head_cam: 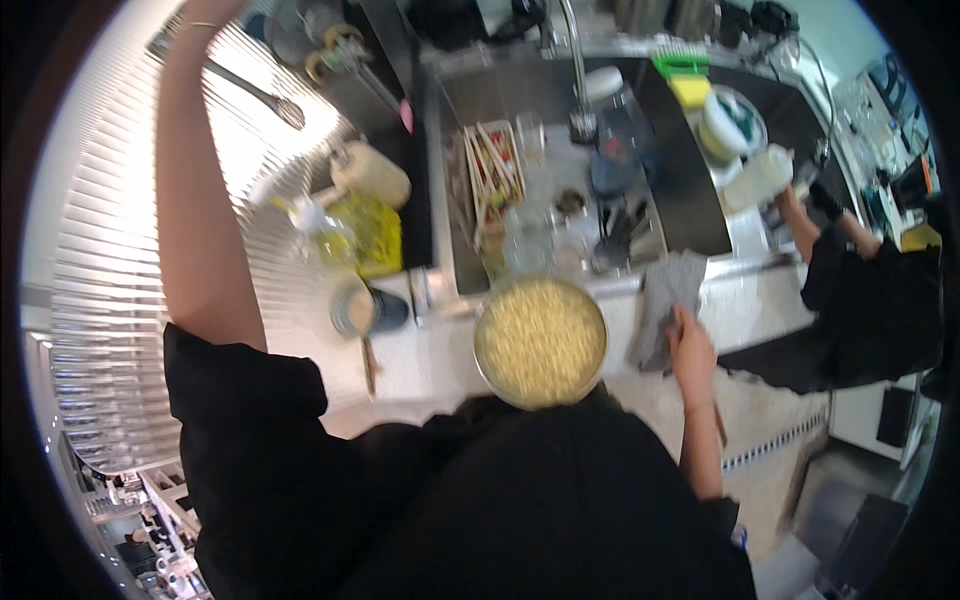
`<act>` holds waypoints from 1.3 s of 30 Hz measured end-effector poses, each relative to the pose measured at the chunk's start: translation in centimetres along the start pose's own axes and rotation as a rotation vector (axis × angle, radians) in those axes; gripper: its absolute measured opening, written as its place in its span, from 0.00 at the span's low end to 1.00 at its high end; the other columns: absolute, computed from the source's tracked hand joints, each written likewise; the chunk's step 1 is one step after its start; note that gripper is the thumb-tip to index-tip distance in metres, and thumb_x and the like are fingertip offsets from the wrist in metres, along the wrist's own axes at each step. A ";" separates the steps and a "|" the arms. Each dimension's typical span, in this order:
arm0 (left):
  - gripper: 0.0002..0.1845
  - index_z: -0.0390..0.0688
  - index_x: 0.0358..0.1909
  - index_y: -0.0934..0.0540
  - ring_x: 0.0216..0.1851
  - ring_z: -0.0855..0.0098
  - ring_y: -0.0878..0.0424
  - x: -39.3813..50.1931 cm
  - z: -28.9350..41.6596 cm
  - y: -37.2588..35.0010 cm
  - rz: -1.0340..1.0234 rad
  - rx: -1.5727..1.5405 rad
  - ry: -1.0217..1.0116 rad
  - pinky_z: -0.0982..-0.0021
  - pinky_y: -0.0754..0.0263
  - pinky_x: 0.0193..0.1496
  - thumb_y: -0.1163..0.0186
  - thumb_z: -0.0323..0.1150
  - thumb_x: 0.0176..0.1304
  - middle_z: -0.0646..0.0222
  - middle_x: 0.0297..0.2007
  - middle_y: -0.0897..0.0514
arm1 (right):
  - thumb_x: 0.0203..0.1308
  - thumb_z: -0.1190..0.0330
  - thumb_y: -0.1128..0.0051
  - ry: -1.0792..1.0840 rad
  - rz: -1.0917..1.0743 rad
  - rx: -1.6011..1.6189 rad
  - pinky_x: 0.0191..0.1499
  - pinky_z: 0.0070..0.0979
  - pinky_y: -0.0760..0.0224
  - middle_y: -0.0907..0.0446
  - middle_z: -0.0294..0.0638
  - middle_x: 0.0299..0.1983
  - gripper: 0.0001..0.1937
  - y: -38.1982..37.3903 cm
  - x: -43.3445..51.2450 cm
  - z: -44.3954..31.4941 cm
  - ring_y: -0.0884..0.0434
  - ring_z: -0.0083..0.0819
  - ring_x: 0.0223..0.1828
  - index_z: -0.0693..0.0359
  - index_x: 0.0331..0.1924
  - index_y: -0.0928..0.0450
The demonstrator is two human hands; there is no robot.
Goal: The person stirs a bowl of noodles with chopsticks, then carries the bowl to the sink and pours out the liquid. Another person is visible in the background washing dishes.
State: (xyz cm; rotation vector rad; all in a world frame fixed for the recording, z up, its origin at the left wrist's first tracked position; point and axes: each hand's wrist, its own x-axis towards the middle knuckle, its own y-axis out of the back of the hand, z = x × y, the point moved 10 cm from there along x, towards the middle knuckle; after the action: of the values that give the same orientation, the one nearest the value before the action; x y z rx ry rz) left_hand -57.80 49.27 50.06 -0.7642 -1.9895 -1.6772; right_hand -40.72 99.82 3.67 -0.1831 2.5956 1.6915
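A round metal bowl [480, 360] full of small pale yellow grains or beans [544, 337] stands at the counter's front edge, close against my body. To its right, my right hand [691, 349] has its fingers curled at the edge of a crumpled grey cloth [667, 296]. A slim brown stick [721, 427] shows beside that wrist; whether the hand grips the stick or the cloth is unclear. My left hand [215, 9] reaches far up and left, mostly cut off by the picture's top edge. Below it, a whisk [289, 112] appears against a bright ribbed white panel [97, 247].
Beyond the bowl, a steel sink [487, 90] holds a tray with food scraps [493, 161] and dishes under a tap [576, 60]. Left stand a pump bottle [322, 232], yellow basket [382, 236] and cup [358, 309]. At right, another person [870, 300] holds a translucent bottle [761, 178].
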 end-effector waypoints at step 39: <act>0.39 0.44 0.70 0.63 0.23 0.75 0.25 -51.3 29.0 -9.3 -0.581 -1.288 1.362 0.78 0.28 0.21 0.59 0.22 0.59 0.56 0.43 0.27 | 0.55 0.74 0.50 0.655 -0.214 0.974 0.52 0.31 0.28 0.23 0.51 0.46 0.10 10.3 -1.2 -10.4 0.21 0.40 0.48 0.69 0.39 0.21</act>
State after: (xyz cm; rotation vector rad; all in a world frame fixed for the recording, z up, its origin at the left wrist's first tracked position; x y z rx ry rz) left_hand -24.20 69.65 5.11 0.7025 -0.0375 -2.5766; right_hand -40.39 94.54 17.39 -1.0261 3.3040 0.1659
